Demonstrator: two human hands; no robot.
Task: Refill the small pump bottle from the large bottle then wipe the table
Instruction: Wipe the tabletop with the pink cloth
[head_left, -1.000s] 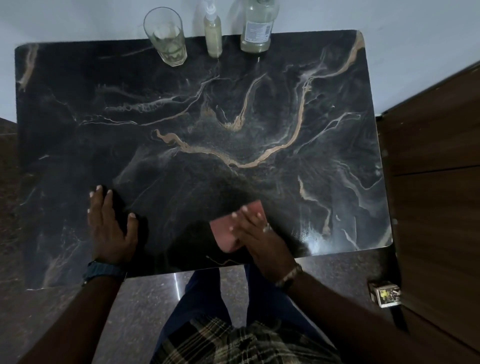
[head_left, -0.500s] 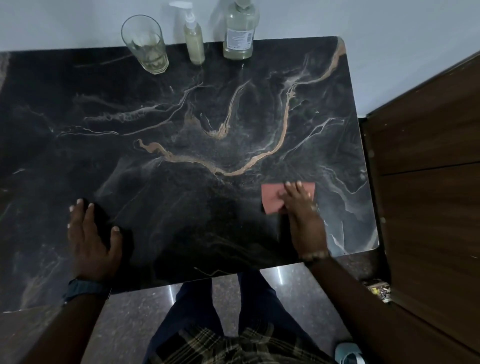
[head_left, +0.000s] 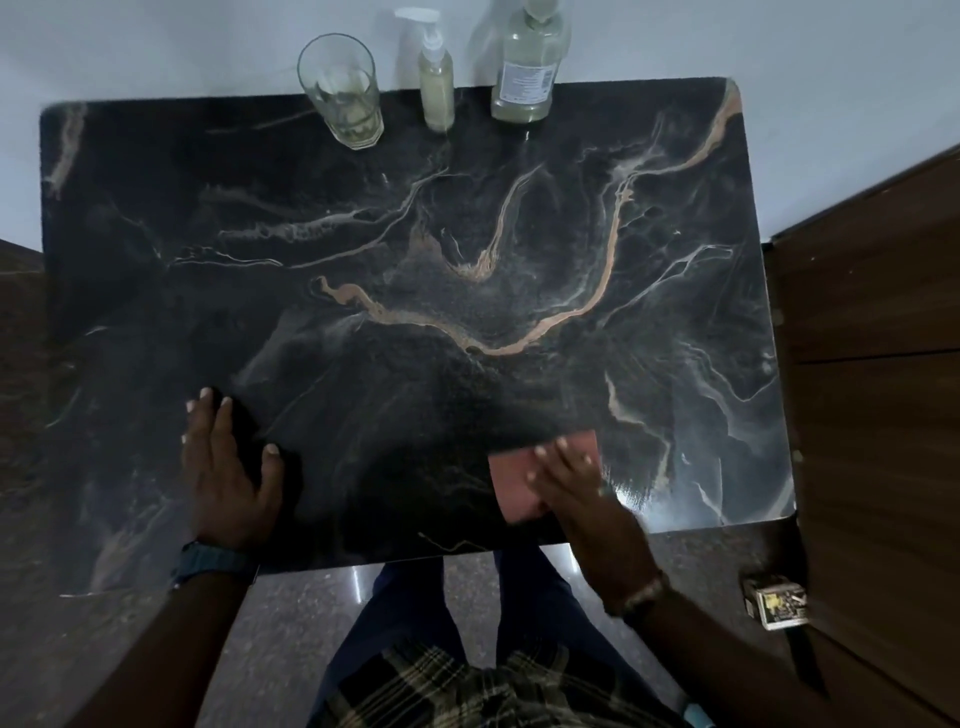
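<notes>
A black marble-patterned table (head_left: 363, 249) fills the view. My right hand (head_left: 582, 493) presses a pink cloth (head_left: 514, 480) flat on the table near its front edge, fingers straight and blurred. My left hand (head_left: 228, 467) rests flat on the table at the front left, fingers spread. At the far edge stand the small pump bottle (head_left: 435, 83) with pale liquid and, right of it, the large clear bottle (head_left: 527, 67), both upright.
A drinking glass (head_left: 343, 91) with a little liquid stands left of the pump bottle. A wooden cabinet (head_left: 878, 364) lines the right side. A small box (head_left: 779, 600) lies on the floor by the table's front right corner. A white wall is behind.
My right hand has slid the pink cloth from the right side back toward the front edge of the table. My left hand has stayed flat in place.
</notes>
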